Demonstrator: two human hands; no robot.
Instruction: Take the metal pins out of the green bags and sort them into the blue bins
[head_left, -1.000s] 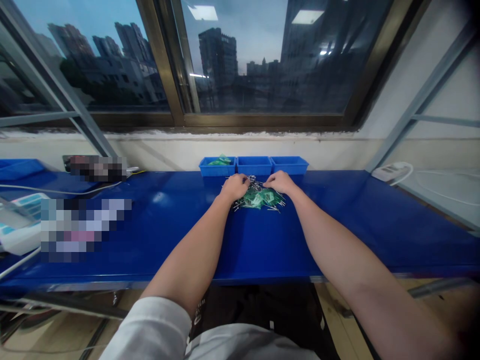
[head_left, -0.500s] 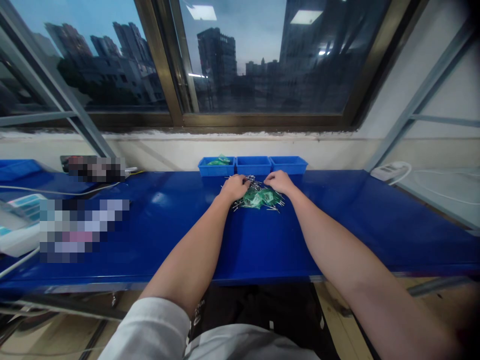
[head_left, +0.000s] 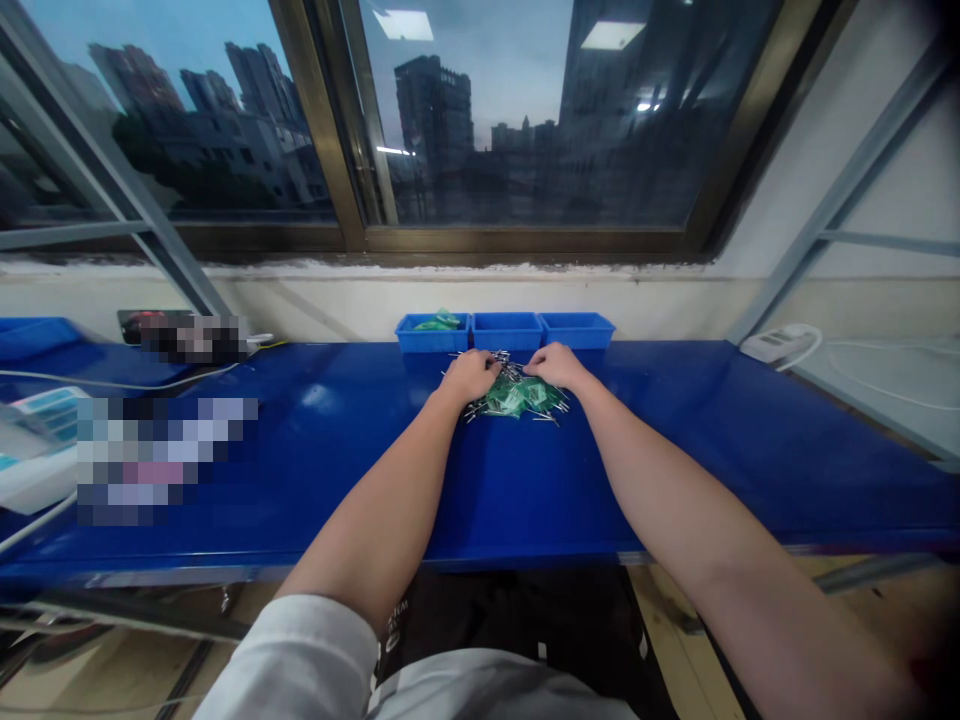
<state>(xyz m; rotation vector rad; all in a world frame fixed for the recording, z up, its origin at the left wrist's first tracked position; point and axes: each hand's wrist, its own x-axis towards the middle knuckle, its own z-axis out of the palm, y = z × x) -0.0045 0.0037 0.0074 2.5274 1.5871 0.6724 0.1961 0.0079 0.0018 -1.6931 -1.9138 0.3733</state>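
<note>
Window [head_left: 525, 130] across the back, wall strip under it. Blue table [head_left: 337, 480] spans the view, far edge along the wall, front edge near the person's body.

Three bins in a row at the far edge: left bin [head_left: 435, 344] with green packs [head_left: 441, 321] in it, middle bin [head_left: 507, 340], right bin [head_left: 576, 340]. Pile [head_left: 517, 400] sits on the table just in front of them, between the hands and spreading toward the person: green packets over and among thin metal rods, some poking out at the sides and front.

Left hand [head_left: 471, 376]: at pile's left side, fingers curled inward onto it. Right hand [head_left: 559, 367]: at upper right, thumb and fingertips drawn close together. Can't tell whether either grips a piece; too small.

Room: wide blue surface both sides and from pile to front edge. Bins limit the far side. Scale [head_left: 41, 450] far left, power strip [head_left: 780, 343] far right, both well apart from the hands.
</note>
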